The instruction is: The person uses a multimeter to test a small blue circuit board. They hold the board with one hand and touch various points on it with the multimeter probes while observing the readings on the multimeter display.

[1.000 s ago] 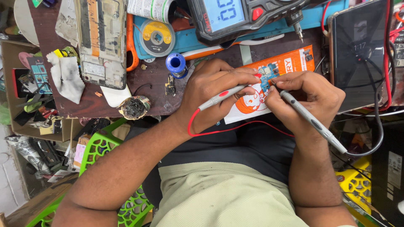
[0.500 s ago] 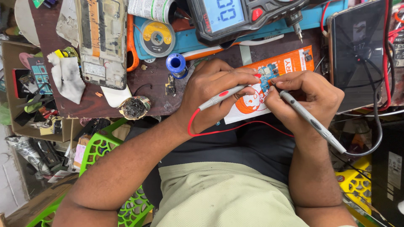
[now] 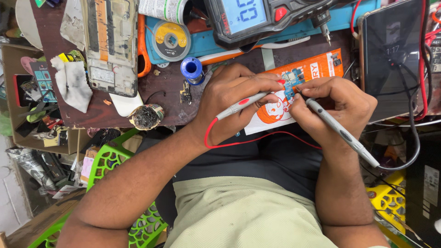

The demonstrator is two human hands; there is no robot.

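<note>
Bench clutter, left to right, all placed off the small blue circuit board. Opened phone frame lies far left of the board, and a blue spool sits nearer left. Left hand is closed around a red-wired probe, tip touching the board's left edge. The board rests on an orange and white card, near the bench's front edge. Multimeter sits above the board. Right hand pinches a grey probe pen-style, tip on the board's right side. Dark-screened phone is far right. Nothing has shifted from half a second ago, so both probes look steady on their contact points.
</note>
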